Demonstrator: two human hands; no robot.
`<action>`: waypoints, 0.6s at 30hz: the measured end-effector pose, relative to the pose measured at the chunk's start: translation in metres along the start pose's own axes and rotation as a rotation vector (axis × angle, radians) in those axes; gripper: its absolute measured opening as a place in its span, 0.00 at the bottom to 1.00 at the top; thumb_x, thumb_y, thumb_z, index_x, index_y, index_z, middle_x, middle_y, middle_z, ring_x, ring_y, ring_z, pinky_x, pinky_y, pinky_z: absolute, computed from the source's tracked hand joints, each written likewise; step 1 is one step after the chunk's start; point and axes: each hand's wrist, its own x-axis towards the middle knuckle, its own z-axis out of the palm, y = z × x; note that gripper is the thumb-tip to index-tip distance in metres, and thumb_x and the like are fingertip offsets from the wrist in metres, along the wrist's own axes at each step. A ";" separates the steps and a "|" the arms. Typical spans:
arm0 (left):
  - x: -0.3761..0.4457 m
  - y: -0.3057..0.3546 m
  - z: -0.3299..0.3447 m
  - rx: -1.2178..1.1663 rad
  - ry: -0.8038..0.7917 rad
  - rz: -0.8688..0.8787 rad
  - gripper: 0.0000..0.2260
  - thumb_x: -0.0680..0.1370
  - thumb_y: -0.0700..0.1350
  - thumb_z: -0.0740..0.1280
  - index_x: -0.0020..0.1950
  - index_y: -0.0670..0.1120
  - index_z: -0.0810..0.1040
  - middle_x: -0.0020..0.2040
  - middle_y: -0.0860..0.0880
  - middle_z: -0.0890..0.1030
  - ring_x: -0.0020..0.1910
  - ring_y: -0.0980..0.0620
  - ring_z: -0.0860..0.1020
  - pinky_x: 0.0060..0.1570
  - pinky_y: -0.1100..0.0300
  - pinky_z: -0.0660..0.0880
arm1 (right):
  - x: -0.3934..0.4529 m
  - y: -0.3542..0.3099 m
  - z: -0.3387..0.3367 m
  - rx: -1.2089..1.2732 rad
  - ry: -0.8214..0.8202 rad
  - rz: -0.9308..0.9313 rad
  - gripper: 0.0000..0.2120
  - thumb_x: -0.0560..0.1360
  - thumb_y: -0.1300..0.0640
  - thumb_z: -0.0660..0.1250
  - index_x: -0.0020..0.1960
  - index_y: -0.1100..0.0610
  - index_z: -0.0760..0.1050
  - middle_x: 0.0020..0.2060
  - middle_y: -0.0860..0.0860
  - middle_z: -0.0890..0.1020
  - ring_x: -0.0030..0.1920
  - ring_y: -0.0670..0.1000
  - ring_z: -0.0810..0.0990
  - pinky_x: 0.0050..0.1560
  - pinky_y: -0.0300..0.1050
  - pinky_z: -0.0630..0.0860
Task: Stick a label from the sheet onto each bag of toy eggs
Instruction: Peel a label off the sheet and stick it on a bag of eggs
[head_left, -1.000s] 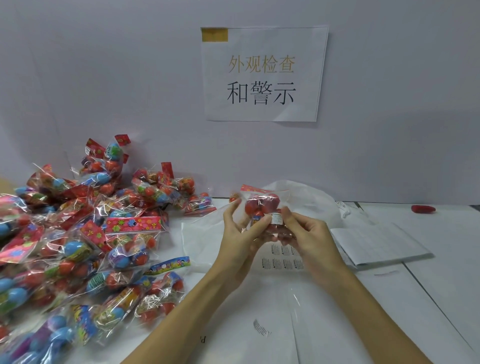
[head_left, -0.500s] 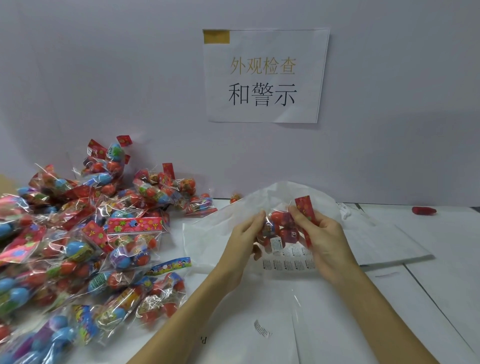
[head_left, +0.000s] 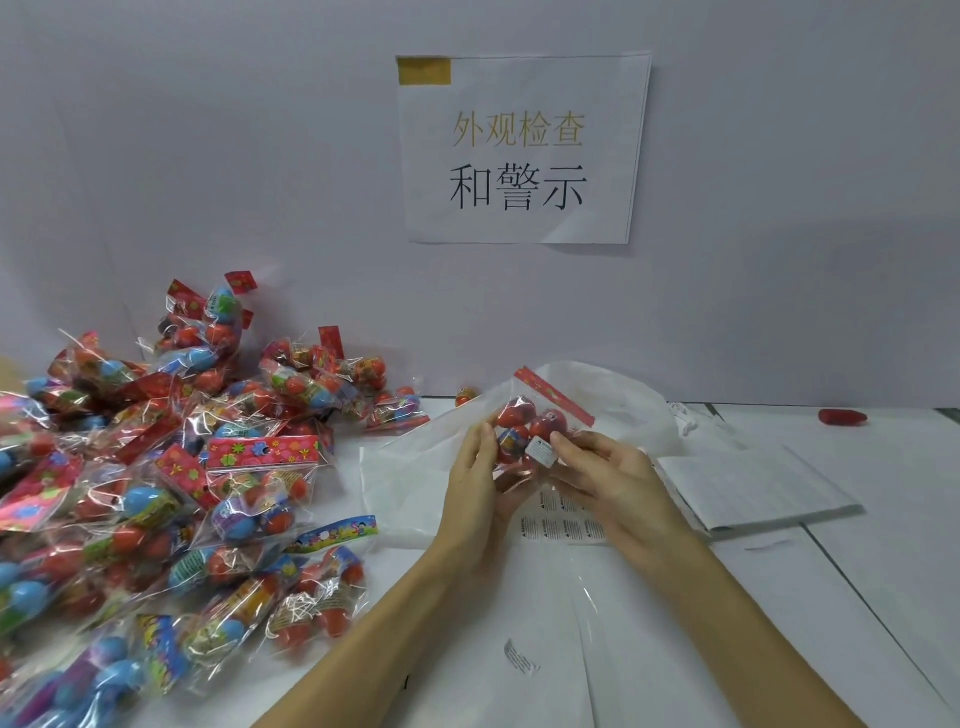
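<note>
A clear bag of red toy eggs (head_left: 524, 415) with a red header strip is held up above the table, between both hands. My left hand (head_left: 475, 488) grips its left side with curled fingers. My right hand (head_left: 615, 483) pinches its right side, fingertips at a small white label (head_left: 540, 451) on the bag's front. Just below the hands, the label sheet (head_left: 563, 527) lies flat on the table, partly hidden by my right hand. A large pile of egg bags (head_left: 156, 493) covers the table's left side.
A white plastic bag (head_left: 405, 467) lies crumpled behind the hands. A stack of papers (head_left: 753, 488) sits to the right, a red object (head_left: 841, 417) by the wall beyond it. One loose label (head_left: 519, 657) lies near the front. A paper sign (head_left: 519, 150) hangs on the wall.
The bag was turned between my hands: half a second ago its red header stood by my right fingers, now it runs across the top and the white label faces me.
</note>
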 end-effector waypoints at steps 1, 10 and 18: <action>0.000 0.000 0.000 0.049 0.009 0.028 0.13 0.87 0.51 0.61 0.63 0.49 0.83 0.59 0.44 0.86 0.57 0.47 0.85 0.60 0.49 0.82 | 0.001 0.001 0.001 -0.040 0.047 -0.041 0.09 0.80 0.57 0.72 0.57 0.61 0.81 0.51 0.58 0.88 0.54 0.58 0.88 0.63 0.54 0.81; 0.007 0.017 -0.008 -0.045 0.111 -0.052 0.13 0.74 0.50 0.77 0.53 0.42 0.87 0.52 0.41 0.85 0.49 0.45 0.81 0.50 0.55 0.77 | 0.001 -0.004 0.001 -0.341 -0.078 -0.261 0.13 0.76 0.46 0.74 0.56 0.51 0.86 0.47 0.52 0.88 0.45 0.56 0.87 0.49 0.55 0.85; 0.009 0.014 -0.010 -0.009 0.259 0.121 0.17 0.78 0.47 0.75 0.64 0.45 0.77 0.60 0.42 0.84 0.56 0.44 0.85 0.53 0.55 0.82 | 0.003 0.004 0.005 -0.115 0.043 -0.237 0.18 0.70 0.46 0.77 0.57 0.52 0.86 0.49 0.54 0.89 0.48 0.53 0.88 0.47 0.44 0.83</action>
